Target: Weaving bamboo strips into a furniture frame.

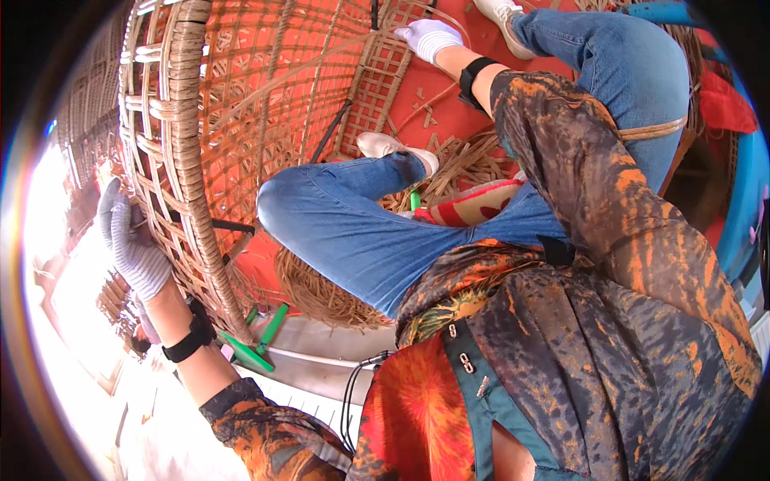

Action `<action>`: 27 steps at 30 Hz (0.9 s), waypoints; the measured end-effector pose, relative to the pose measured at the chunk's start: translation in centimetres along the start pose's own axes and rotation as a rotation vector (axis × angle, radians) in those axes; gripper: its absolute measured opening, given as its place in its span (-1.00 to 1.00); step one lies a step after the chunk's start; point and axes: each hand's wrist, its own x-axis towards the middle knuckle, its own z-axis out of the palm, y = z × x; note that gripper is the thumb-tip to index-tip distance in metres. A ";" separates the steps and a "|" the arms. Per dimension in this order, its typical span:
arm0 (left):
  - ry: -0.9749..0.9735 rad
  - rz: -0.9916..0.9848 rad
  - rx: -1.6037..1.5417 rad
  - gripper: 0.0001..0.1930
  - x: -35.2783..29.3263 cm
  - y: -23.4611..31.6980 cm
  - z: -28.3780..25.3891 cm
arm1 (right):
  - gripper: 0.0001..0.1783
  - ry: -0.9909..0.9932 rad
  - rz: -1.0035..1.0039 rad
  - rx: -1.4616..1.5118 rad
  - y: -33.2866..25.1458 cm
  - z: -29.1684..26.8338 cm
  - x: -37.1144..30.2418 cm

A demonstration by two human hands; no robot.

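A large brown woven rattan frame (pixel 180 120), like a basket or a chair shell, stands on its side at my left, its open weave facing my knees. Against its outer side rests my left hand (pixel 138 250), in a grey striped glove, with the fingers stretched out and the thumb partly hidden. Farther off, beside the frame's far edge, my right hand (pixel 433 38) wears a pale striped glove. Its fingers are pinched on a long, thin rattan strip (pixel 321 58) that runs leftward across the weave.
Loose rattan offcuts (pixel 465 164) lie on the red floor covering (pixel 429 76) by my shoes. A red and tan cushion (pixel 473 204) and a woven round base (pixel 321 293) are under my legs. Green-ended legs (pixel 273 329) stand near the frame's lower edge. A blue curved object (pixel 742 216) is at right.
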 end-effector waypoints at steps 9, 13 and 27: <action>-0.001 0.399 0.490 -0.71 0.8 -1.5 -1.5 | -0.53 -0.033 -0.061 -0.004 3.6 -0.5 0.3; 0.065 0.134 0.153 -0.72 -0.8 1.2 1.5 | -0.42 -0.159 0.209 -0.079 6.2 0.3 0.9; -0.247 0.040 0.293 -0.70 -2.8 5.5 1.6 | -0.44 -0.335 0.404 -0.116 6.0 -1.8 0.6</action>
